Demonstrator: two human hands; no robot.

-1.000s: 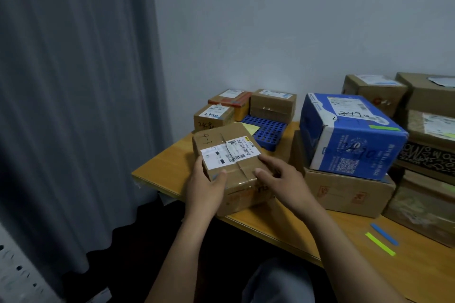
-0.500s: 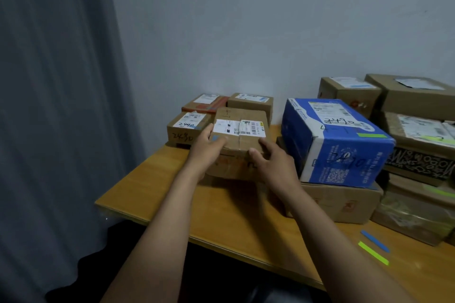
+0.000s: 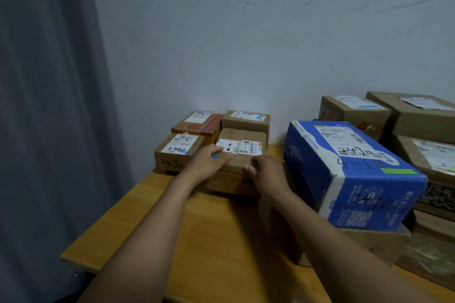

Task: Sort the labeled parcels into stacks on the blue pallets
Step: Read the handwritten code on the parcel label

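Fingers (image 3: pixel 248 169) on left hand (image 3: pixel 209 163) and right hand (image 3: pixel 267 173) gripped the parcel (image 3: pixel 242 139) at its near edge, apparently seating it snug beside the boxes (image 3: pixel 179 152).

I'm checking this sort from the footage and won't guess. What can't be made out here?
Head view only:
- Label text on the parcel: too small and blurred.
- What lies under the parcel: hidden by it, the left hand and the right hand.
- The box under the blue box: mostly covered by it and the right arm.
- The far-right boxes: cut off by the right edge.
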